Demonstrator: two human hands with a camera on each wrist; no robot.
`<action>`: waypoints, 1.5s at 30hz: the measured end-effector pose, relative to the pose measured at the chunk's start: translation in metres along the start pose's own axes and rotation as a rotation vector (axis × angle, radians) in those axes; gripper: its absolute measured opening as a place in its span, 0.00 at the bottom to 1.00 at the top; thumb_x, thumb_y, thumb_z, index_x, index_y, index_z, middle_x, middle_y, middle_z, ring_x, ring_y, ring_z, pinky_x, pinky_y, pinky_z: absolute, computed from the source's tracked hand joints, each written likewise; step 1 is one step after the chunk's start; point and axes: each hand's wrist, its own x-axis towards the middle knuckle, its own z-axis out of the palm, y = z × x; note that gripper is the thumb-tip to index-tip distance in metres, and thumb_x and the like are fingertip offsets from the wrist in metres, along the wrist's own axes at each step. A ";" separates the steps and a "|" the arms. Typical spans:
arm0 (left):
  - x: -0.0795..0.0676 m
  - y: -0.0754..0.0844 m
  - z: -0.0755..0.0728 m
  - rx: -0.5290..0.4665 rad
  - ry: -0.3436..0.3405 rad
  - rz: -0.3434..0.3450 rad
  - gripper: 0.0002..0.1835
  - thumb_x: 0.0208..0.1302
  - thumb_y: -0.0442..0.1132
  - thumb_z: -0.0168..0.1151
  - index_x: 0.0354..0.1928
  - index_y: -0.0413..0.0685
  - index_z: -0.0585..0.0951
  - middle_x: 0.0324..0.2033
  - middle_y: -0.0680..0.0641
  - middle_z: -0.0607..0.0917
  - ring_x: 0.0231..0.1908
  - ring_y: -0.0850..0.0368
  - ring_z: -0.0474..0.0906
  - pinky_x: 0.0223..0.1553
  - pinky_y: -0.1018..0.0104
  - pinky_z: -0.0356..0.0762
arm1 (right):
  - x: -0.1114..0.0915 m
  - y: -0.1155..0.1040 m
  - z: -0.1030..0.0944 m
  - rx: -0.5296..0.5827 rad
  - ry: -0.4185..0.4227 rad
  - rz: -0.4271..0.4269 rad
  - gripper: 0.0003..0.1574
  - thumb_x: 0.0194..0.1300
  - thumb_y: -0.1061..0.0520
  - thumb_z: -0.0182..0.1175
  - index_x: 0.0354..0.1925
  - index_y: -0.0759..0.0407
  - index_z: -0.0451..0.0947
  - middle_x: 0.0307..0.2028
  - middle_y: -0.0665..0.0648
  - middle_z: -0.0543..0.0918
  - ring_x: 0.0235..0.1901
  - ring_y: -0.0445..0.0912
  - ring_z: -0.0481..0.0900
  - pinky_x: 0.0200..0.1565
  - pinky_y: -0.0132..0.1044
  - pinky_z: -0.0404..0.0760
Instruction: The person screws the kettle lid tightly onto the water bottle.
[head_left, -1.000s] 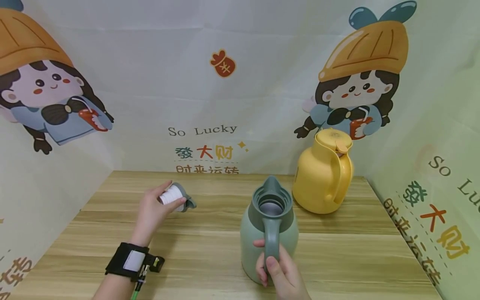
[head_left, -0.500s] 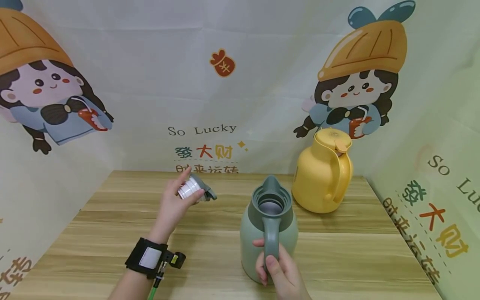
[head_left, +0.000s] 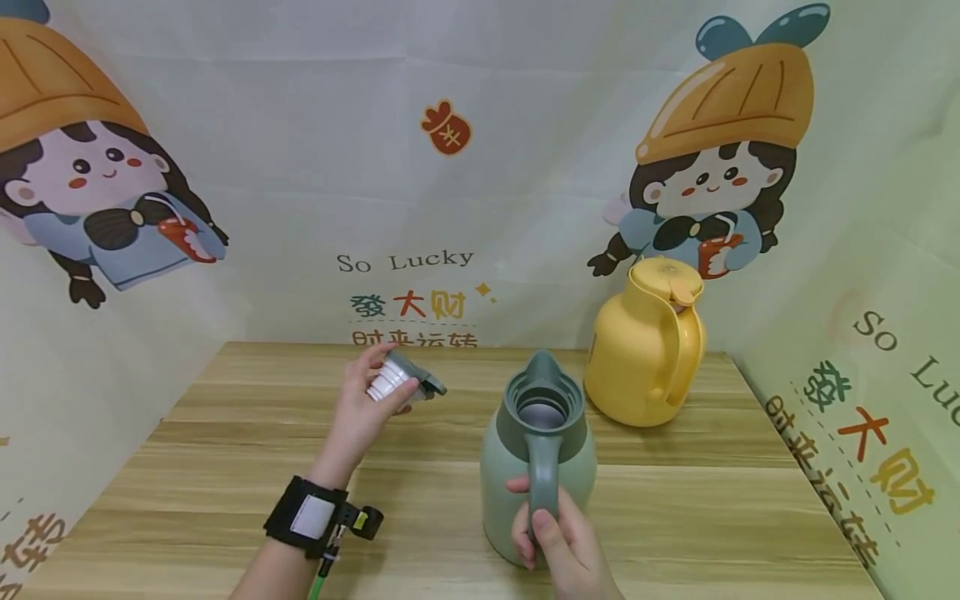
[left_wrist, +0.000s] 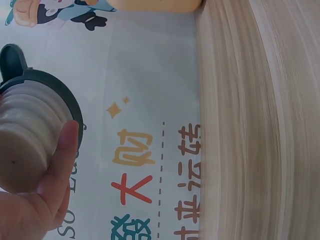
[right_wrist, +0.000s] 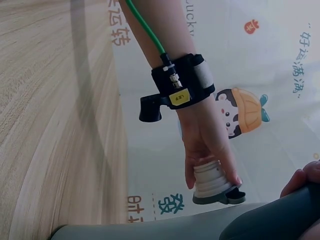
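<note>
Rightward since a second ago, the left hand (head_left: 363, 417) has carried a stopper (head_left: 388, 379) closer to the green jug (head_left: 501, 479), which has stayed put. Behind everything hangs a pale printed backdrop (head_left: 525, 208), meeting the back of a wood-grain table (head_left: 427, 517). On that table the green jug stands upright, its mouth uncovered, spout pointing away from the person and handle towards them. Beyond it, to the right, stands a yellow jug (head_left: 633, 362) with its lid on. Fingers of the right hand (head_left: 570, 546) are curled round the green handle, thumb against it. Thumb and fingers of the left pinch the stopper, which is tilted in the air left of the green jug, its white ribbed part towards the palm and its grey cap outward.
</note>
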 end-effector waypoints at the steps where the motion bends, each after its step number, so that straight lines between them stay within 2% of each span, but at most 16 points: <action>1: 0.000 0.000 0.000 0.007 0.009 0.009 0.33 0.55 0.37 0.67 0.61 0.55 0.63 0.54 0.39 0.58 0.46 0.42 0.66 0.32 0.59 0.80 | 0.000 0.000 0.000 0.000 0.000 -0.001 0.18 0.68 0.76 0.30 0.53 0.77 0.58 0.20 0.60 0.65 0.16 0.48 0.63 0.14 0.36 0.68; 7: 0.000 0.005 0.002 0.053 0.060 0.035 0.31 0.54 0.42 0.68 0.57 0.52 0.62 0.54 0.42 0.61 0.47 0.44 0.66 0.33 0.58 0.77 | 0.001 -0.001 0.000 0.003 0.002 0.004 0.18 0.68 0.75 0.30 0.53 0.76 0.58 0.20 0.60 0.65 0.16 0.48 0.63 0.15 0.37 0.68; 13: 0.002 0.014 0.003 0.044 0.111 0.044 0.31 0.52 0.43 0.69 0.54 0.49 0.62 0.54 0.45 0.62 0.45 0.48 0.66 0.31 0.61 0.75 | 0.001 -0.001 0.001 0.006 0.000 0.008 0.18 0.68 0.75 0.29 0.53 0.77 0.58 0.20 0.60 0.64 0.16 0.49 0.63 0.14 0.37 0.68; 18: 0.006 0.021 0.006 0.007 0.156 0.113 0.30 0.51 0.42 0.70 0.50 0.45 0.63 0.53 0.49 0.66 0.43 0.51 0.67 0.31 0.66 0.73 | 0.002 -0.002 0.001 0.012 0.004 0.018 0.18 0.68 0.75 0.29 0.53 0.76 0.58 0.20 0.60 0.64 0.16 0.49 0.62 0.14 0.38 0.67; 25: 0.009 0.032 0.010 -0.047 0.187 0.205 0.28 0.50 0.37 0.71 0.46 0.40 0.63 0.50 0.49 0.73 0.47 0.54 0.72 0.41 0.66 0.75 | 0.001 -0.002 0.001 0.022 0.006 0.026 0.18 0.68 0.75 0.29 0.53 0.76 0.58 0.20 0.61 0.64 0.16 0.49 0.62 0.14 0.39 0.67; 28: 0.010 0.039 0.012 -0.050 0.184 0.245 0.27 0.50 0.36 0.70 0.48 0.42 0.65 0.49 0.49 0.73 0.46 0.54 0.72 0.40 0.66 0.76 | 0.001 -0.001 0.001 0.021 0.008 0.028 0.18 0.69 0.75 0.29 0.53 0.76 0.58 0.20 0.61 0.64 0.16 0.49 0.62 0.14 0.39 0.67; 34: 0.000 0.074 0.018 -0.071 0.141 0.307 0.28 0.52 0.28 0.67 0.56 0.41 0.70 0.50 0.42 0.72 0.47 0.51 0.72 0.39 0.66 0.77 | 0.000 -0.003 0.001 0.019 0.016 0.042 0.18 0.69 0.74 0.29 0.53 0.76 0.59 0.20 0.61 0.64 0.16 0.49 0.62 0.14 0.40 0.66; 40: -0.001 0.091 0.023 -0.129 0.121 0.359 0.22 0.52 0.26 0.65 0.51 0.35 0.74 0.51 0.43 0.71 0.47 0.49 0.72 0.43 0.63 0.77 | 0.000 -0.003 0.002 0.025 0.015 0.046 0.18 0.68 0.75 0.28 0.53 0.76 0.58 0.19 0.61 0.64 0.15 0.49 0.62 0.13 0.43 0.64; 45: -0.001 0.102 0.029 -0.181 0.111 0.391 0.22 0.51 0.24 0.64 0.50 0.30 0.73 0.52 0.39 0.69 0.48 0.47 0.71 0.46 0.58 0.75 | 0.000 -0.003 0.002 0.020 0.014 0.042 0.18 0.68 0.75 0.28 0.53 0.76 0.58 0.20 0.61 0.64 0.16 0.49 0.62 0.13 0.40 0.66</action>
